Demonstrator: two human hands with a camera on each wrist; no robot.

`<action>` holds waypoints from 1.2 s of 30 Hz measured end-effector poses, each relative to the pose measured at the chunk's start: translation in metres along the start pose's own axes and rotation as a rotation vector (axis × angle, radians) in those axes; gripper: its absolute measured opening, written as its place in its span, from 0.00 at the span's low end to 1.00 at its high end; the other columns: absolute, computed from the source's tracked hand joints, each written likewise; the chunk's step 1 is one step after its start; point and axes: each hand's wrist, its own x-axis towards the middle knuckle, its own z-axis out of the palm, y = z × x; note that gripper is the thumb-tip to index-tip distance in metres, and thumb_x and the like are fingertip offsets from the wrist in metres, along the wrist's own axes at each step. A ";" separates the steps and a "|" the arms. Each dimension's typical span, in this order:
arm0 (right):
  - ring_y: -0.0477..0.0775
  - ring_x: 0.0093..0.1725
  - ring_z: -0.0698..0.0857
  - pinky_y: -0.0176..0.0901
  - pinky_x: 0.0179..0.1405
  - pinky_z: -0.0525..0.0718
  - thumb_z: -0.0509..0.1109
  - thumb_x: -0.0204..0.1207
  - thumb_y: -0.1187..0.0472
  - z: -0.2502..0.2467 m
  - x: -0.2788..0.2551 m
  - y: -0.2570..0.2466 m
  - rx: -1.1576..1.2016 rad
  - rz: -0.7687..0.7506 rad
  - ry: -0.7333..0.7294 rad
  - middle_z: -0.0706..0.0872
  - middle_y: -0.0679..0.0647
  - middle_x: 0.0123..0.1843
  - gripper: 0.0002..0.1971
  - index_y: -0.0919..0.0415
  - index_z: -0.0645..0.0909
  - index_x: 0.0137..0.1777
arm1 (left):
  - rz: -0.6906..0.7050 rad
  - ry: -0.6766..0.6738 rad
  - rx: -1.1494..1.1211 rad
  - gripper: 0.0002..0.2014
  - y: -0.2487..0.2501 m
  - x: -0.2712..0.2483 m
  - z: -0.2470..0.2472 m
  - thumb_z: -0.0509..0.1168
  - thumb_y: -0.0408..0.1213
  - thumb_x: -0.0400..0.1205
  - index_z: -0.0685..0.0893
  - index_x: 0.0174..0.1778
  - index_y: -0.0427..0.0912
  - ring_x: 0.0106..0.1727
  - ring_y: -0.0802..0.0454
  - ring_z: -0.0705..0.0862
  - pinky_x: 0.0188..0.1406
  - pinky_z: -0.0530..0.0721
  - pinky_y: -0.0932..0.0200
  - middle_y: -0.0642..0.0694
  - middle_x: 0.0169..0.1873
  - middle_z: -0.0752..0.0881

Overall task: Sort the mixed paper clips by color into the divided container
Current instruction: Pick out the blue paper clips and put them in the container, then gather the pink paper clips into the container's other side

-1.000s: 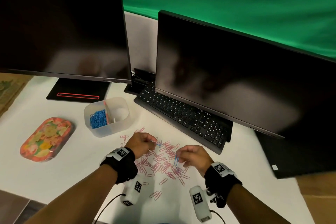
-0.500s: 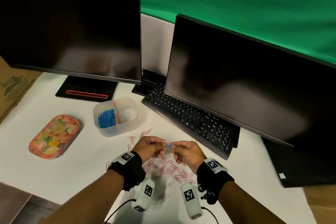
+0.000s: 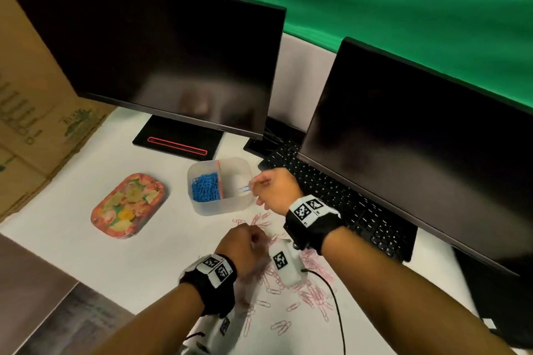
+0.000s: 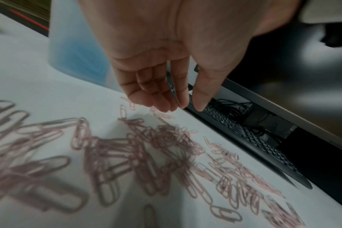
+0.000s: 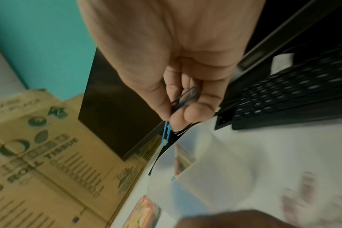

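Over translucent plastic container [image 3: 220, 206], R hand [image 3: 275, 189] pinches blue wire clips [image 5: 167, 135]; L hand [image 3: 242, 245] fingers loosely curled.

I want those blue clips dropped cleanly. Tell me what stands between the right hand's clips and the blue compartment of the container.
The right hand pinches blue paper clips over the translucent plastic divided container's empty right compartment. The orange-edged divider stands between them and the blue pile on the left. Nothing else visible blocks the way.
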 end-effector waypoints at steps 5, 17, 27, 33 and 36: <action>0.58 0.44 0.89 0.43 0.41 0.88 0.69 0.73 0.62 0.056 0.054 -0.044 -0.315 -0.051 -0.067 0.91 0.56 0.46 0.09 0.62 0.89 0.48 | -0.064 0.098 0.079 0.05 -0.036 -0.010 -0.023 0.67 0.44 0.75 0.83 0.44 0.51 0.45 0.49 0.81 0.41 0.73 0.62 0.51 0.41 0.80; 0.53 0.42 0.89 0.49 0.46 0.91 0.64 0.78 0.61 0.003 0.020 0.018 -0.595 -0.015 -0.055 0.91 0.53 0.48 0.10 0.51 0.88 0.47 | -0.226 -0.030 0.275 0.20 -0.103 -0.046 -0.047 0.64 0.49 0.75 0.75 0.63 0.54 0.54 0.48 0.83 0.54 0.82 0.57 0.50 0.56 0.78; 0.51 0.86 0.42 0.57 0.85 0.46 0.59 0.80 0.63 0.026 -0.004 0.104 -0.836 -0.023 -0.363 0.39 0.47 0.87 0.38 0.49 0.44 0.85 | -0.069 -0.068 0.295 0.17 -0.073 -0.031 -0.023 0.69 0.41 0.74 0.79 0.59 0.46 0.53 0.46 0.82 0.45 0.74 0.62 0.48 0.52 0.80; 0.54 0.85 0.37 0.63 0.84 0.42 0.56 0.82 0.58 0.051 -0.016 0.102 -0.959 -0.239 -0.490 0.36 0.51 0.87 0.36 0.51 0.40 0.85 | -0.043 0.007 0.352 0.47 -0.071 -0.010 -0.018 0.73 0.49 0.69 0.57 0.82 0.48 0.72 0.40 0.69 0.68 0.77 0.46 0.43 0.75 0.63; 0.54 0.85 0.37 0.60 0.84 0.41 0.56 0.83 0.58 0.046 -0.041 0.113 -0.990 -0.328 -0.540 0.36 0.51 0.87 0.35 0.52 0.41 0.86 | 0.104 -0.037 0.470 0.45 -0.067 -0.004 -0.015 0.72 0.48 0.70 0.59 0.81 0.46 0.69 0.39 0.70 0.67 0.77 0.45 0.42 0.74 0.64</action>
